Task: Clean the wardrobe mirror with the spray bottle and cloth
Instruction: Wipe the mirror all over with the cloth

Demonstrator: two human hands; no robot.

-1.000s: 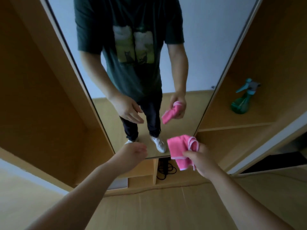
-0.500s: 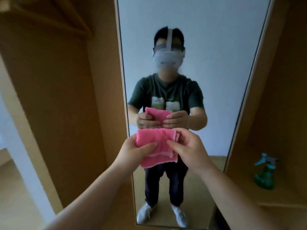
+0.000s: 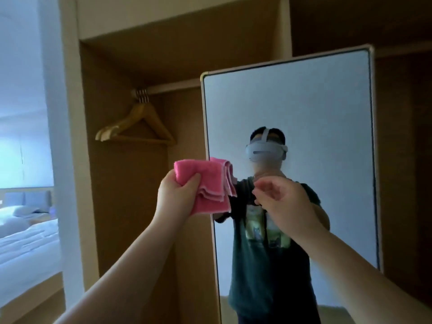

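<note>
Holding one pink terry cloth (image 3: 208, 183), folded over into several layers, up by the left edge of one tall rectangular wardrobe mirror with a thin pale frame and rounded corners (image 3: 304, 108). The left hand (image 3: 175, 195) has it, gripping the lower left corner with the thumb across the front and the fingers curled round behind. From this angle the cloth overlaps the mirror's frame, but honestly I can't tell if it's touching the glass or just in front of it.

The right hand (image 3: 282, 204) is raised in front of the mirror, just right of the cloth and not touching it. Its fingers are loosely curled and it's holding nothing.

So that's two hands, one cloth, one mirror.

In the glass you get one reflected person in a dark green t-shirt (image 3: 257, 265) with a pale headset (image 3: 264, 152) on.

Left of the mirror is the open light brown wooden wardrobe (image 3: 131, 206), with one pale rail (image 3: 175, 86) across the top. A bunch of wooden hangers (image 3: 138, 127) hangs at the rail's left end. They're stacked so tightly that I can't get an exact count, but it's more than two.

Far left, through the opening, there's one bed with white bedding (image 3: 25, 249).
</note>
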